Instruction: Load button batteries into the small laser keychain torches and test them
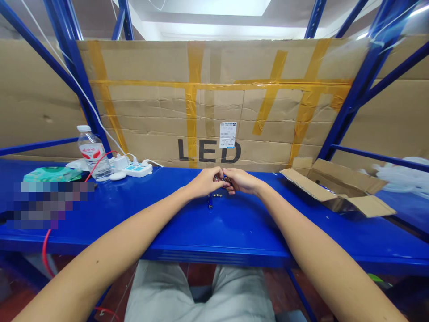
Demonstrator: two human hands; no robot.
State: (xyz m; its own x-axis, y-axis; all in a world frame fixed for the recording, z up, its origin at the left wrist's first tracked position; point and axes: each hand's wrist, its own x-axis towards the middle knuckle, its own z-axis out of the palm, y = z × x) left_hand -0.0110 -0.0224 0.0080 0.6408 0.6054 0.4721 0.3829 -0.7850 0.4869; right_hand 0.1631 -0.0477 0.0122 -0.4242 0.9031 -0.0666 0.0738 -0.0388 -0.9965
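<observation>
My left hand and my right hand meet above the blue table, fingers curled in toward each other. Between their fingertips is a small dark, shiny metal piece; both hands grip it, and its kind cannot be made out. Just below my left hand, a small blue cylinder-like piece with a metal end lies on the table. Beside it, to the right, sit several tiny shiny metal pieces in a short row.
An open cardboard box stands at the right. To the left are a water bottle, a white power strip, a white oval object, a green packet and a red cable. Large cardboard backs the table.
</observation>
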